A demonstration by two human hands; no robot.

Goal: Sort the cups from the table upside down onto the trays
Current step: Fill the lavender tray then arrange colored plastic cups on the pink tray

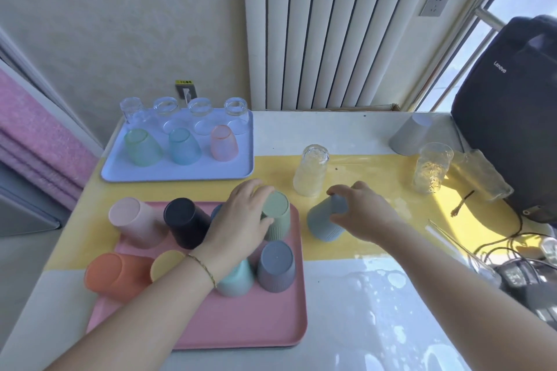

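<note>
Sunlight falls on a yellow and white bench (346, 295) by a window. Fingers (256, 187) of the left hand (244, 214) curl round a green cup (275, 215), bottom up, at the far corner of the pink tray (241, 319). Fingers (334, 190) of the right hand (361, 211) pinch the small end of a grey-blue cup (324, 221). It is tipped on the bench just beside that tray, not on it yet.

Close to the left fingers, six more cups sit bottom up on the pink tray: pink cup (132, 221), dark cup (185, 221), orange cup (116, 278), yellow cup (165, 265), mint cup (236, 278) and purple cup (275, 266).

Beyond the fingers, the blue tray (177, 172) holds seven see-through cups, all bottom up. I think most of the job is done.

Past the right fingers, some wait on the bench: a clear glass (312, 170) bottom up, a standing glass (432, 167), a lying glass (482, 175) and a grey cup (411, 134).

Farthest off, the black bag (512, 114) says "Lenovo". Yellow stickers over the wall plugs are too small to read.
</note>
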